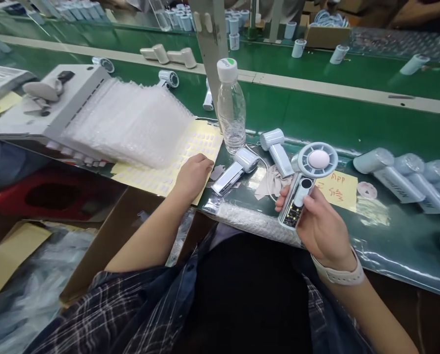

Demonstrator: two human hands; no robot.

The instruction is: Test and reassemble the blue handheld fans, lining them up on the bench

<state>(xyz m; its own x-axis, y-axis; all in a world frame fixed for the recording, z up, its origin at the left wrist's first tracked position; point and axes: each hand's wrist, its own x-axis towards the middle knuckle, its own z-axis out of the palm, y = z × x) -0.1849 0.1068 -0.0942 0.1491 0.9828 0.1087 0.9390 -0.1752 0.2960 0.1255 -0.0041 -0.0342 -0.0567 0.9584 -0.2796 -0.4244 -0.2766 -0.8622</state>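
Our right hand (317,228) wraps its fingers around a handheld fan (305,184), held just above the tabletop (389,236) edge, its handle open with the circuit board showing. Our left hand (193,176) rests curled on the yellow sticker sheet (201,142), perhaps pinching a sticker; we cannot tell. Two more fans (258,157) lie unbagged; bagged ones (407,177) lie to the right. The water bottle (230,108) looks nearly empty, and the cardboard box (325,34) holds pale coils.
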